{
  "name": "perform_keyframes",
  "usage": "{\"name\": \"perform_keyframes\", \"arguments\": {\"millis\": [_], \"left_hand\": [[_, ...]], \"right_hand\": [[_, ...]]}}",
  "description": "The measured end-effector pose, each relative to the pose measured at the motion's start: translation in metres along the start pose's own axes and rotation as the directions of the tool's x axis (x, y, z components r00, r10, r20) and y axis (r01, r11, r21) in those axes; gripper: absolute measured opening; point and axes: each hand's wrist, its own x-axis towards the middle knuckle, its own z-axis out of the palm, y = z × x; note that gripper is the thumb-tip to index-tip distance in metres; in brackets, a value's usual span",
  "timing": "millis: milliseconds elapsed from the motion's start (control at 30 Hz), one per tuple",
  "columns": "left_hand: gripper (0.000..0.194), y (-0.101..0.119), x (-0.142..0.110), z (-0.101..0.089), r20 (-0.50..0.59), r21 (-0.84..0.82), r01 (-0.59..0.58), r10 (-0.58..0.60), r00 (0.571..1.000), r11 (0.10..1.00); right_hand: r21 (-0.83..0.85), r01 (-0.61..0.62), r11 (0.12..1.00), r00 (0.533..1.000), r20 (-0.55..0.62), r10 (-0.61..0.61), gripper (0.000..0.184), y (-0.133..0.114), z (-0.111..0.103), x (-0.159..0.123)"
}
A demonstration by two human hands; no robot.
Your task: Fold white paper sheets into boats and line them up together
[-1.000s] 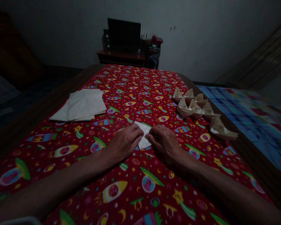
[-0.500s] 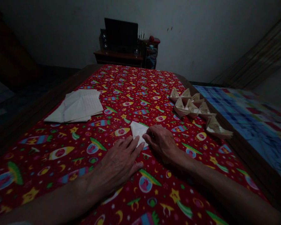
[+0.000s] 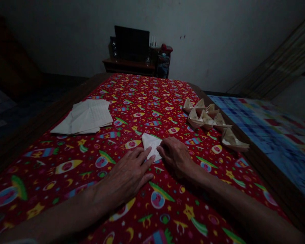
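Note:
A small piece of folded white paper lies flat on the red patterned cloth between my hands. My left hand rests palm down with its fingers stretched out, the fingertips pressing on the paper's lower left part. At the paper's right edge, my right hand is closed, with curled fingers and the thumb against the edge. Whether a fold of paper is pinched between those fingers is hard to see, though they touch it.
A stack of paper sheets lies at the left of the cloth. Several folded paper boats stand along the right edge, one nearer. A desk with a dark monitor stands at the far wall; blue checked bedding is to the right.
The whole view has tilted slightly, so the background sits a little lower. Both hands stay at the paper, with only a slight shift of the right fingers.

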Motion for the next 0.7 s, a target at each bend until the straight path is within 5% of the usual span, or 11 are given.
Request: {"name": "perform_keyframes", "arguments": {"millis": [300, 700], "left_hand": [[0.031, -0.044, 0.027, 0.021, -0.241, -0.356, -0.065, -0.024, 0.97, 0.932], [0.007, -0.054, 0.055, 0.018, -0.14, -0.4, 0.08, -0.147, 0.979, 0.913]], "right_hand": [[0.029, -0.032, 0.999, 0.999, 0.007, 0.032, 0.016, 0.0, 0.001, 0.002], [0.048, -0.035, 0.998, 0.999, 0.015, 0.035, 0.015, 0.001, 0.0, 0.002]]}}
